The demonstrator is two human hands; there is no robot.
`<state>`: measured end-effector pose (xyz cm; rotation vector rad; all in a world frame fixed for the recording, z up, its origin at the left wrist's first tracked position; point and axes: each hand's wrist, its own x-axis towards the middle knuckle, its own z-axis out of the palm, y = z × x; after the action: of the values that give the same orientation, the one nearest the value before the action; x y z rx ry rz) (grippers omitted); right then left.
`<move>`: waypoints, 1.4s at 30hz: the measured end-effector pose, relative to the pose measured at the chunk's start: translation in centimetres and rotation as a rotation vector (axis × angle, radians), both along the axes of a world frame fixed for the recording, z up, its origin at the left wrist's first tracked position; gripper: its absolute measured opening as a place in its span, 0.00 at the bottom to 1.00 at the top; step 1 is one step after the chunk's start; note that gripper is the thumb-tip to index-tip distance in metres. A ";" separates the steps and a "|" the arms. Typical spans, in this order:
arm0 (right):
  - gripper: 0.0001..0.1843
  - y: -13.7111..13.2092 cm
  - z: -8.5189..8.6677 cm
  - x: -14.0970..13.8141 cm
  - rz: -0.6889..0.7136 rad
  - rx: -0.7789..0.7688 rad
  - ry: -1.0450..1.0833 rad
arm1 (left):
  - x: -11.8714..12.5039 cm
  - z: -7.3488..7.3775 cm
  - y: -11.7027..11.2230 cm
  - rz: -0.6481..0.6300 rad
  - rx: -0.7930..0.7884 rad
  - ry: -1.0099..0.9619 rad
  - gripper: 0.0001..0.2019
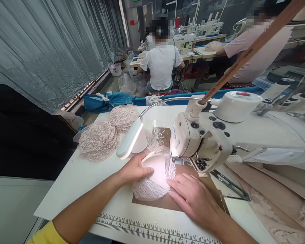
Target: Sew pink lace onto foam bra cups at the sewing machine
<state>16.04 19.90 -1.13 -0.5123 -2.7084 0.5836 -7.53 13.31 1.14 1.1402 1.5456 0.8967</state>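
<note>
A pale pink foam bra cup [156, 171] with patterned lace [152, 188] around it lies under the lit head of the sewing machine [185, 135]. My left hand [134, 167] grips the cup's upper left edge, thumb on top and the other fingers mostly hidden beneath. At the lower right edge, my right hand [193, 195] holds the lace and cup between thumb and fingers. The cup's far right side is tucked close to the presser foot, where the needle point is hard to make out. A brown plate [155, 203] lies beneath the work.
Stacked lace pieces [99, 140] and a second lace pile [124, 117] sit at the table's back left. A lamp [129, 139] on a bent neck hangs over them. A ruler strip [152, 230] runs along the front edge. Beige fabric [274, 189] lies right. Two people sit beyond.
</note>
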 end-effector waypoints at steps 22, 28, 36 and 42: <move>0.09 -0.2 -0.8 -0.2 -0.040 0.051 0.011 | 1.4 1.7 1.0 -0.493 0.703 1.089 0.12; 0.11 0.0 -0.2 -0.2 -0.025 0.039 -0.008 | 2.6 -1.2 2.6 -0.658 0.653 1.063 0.14; 0.17 1.4 -1.1 0.2 -0.214 0.137 0.070 | 2.3 -1.3 1.9 -0.691 0.630 1.073 0.21; 0.22 1.6 -2.2 -0.1 -0.218 0.269 -0.005 | 2.1 -1.6 2.0 -0.670 0.641 1.019 0.20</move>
<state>15.97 21.50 -3.28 -0.7214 -2.6316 0.1580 -5.43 15.31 -0.48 2.6643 1.4177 0.3072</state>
